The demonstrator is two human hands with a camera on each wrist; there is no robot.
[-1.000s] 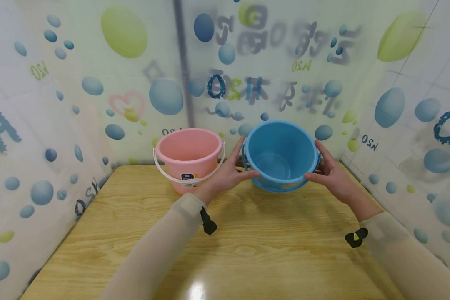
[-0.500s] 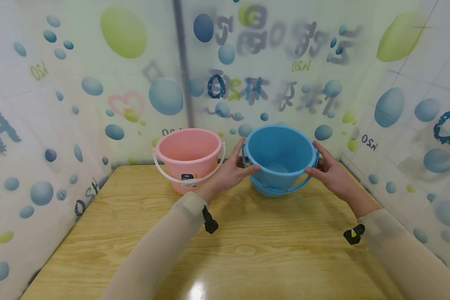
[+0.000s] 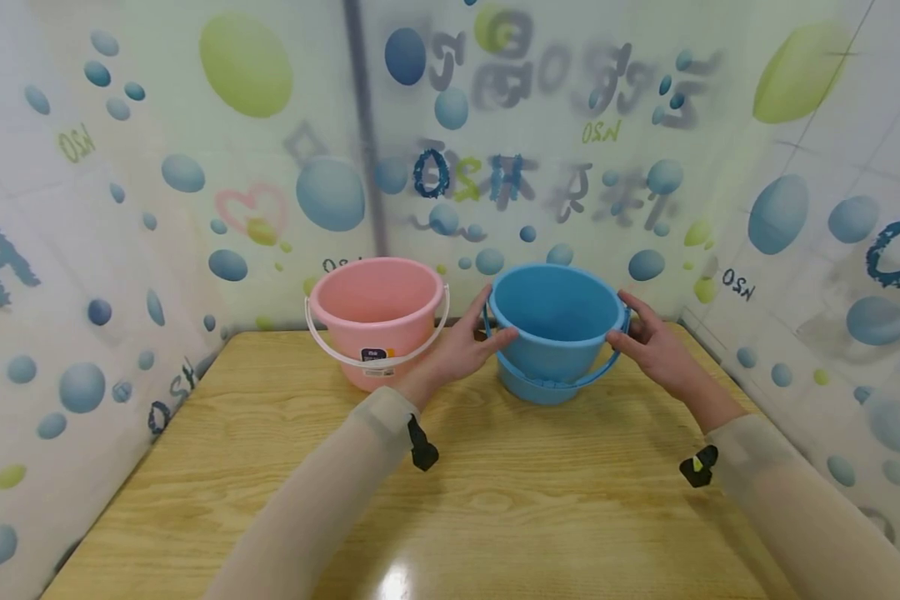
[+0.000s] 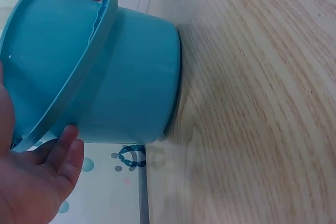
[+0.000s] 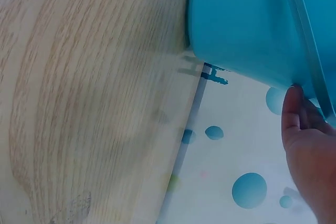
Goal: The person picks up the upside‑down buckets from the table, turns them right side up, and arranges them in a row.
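A blue bucket (image 3: 543, 367) stands near the back of the wooden table, its mouth up. Its blue handle (image 3: 596, 371) hangs down across the front. My left hand (image 3: 461, 346) grips the rim on the left side, thumb at the front edge. On the opposite side, my right hand (image 3: 660, 354) holds the rim in the same way. The left wrist view shows the fingers (image 4: 68, 161) against the outer wall below the rim. In the right wrist view, the fingertips (image 5: 295, 98) touch the wall under the rim.
A pink bucket (image 3: 375, 333) with a white handle (image 3: 367, 362) stands close by, left of my left hand. The wooden table (image 3: 495, 508) has patterned curtains (image 3: 450, 192) behind it and along both sides.
The blue bucket has come down from a tilt towards me to a more upright stand. Its rim has sunk a little, and the right hand has shifted slightly left with it.
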